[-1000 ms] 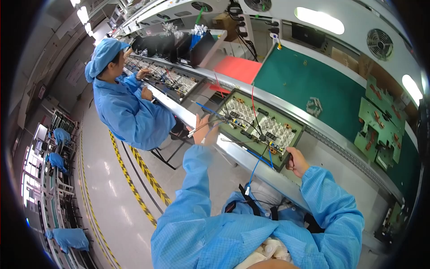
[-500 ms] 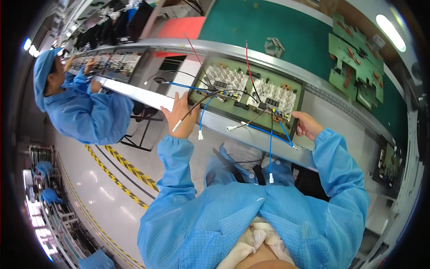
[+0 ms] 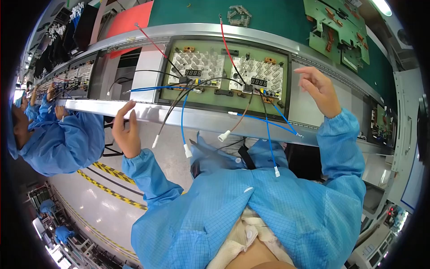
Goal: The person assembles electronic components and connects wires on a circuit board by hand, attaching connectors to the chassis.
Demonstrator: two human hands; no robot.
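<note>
Two white circuit boards, a left board (image 3: 197, 65) and a right board (image 3: 263, 76), sit in a green carrier tray (image 3: 201, 99) with a dark rim. Each carries a small black digit display and upright clear parts. Red, black, brown and blue wires trail from them; a blue wire (image 3: 182, 121) and a brown wire (image 3: 245, 110) hang over the near rail. My left hand (image 3: 126, 132) is open at that rail, left of the tray and touching no wire. My right hand (image 3: 320, 92) hovers empty right of the tray, fingers apart and partly bent.
The tray rests on a metal-railed conveyor line (image 3: 304, 127). Behind it, a green mat (image 3: 277, 22) holds a pile of small clear parts (image 3: 238, 16) and large green fixture plates (image 3: 338, 33). Down the line at left, a co-worker in blue (image 3: 67, 139) works at other boards.
Both hands have come off the tray's sides, the left moving out leftward and the right lifting off to the right. My view has shifted, so the tray appears farther left.
</note>
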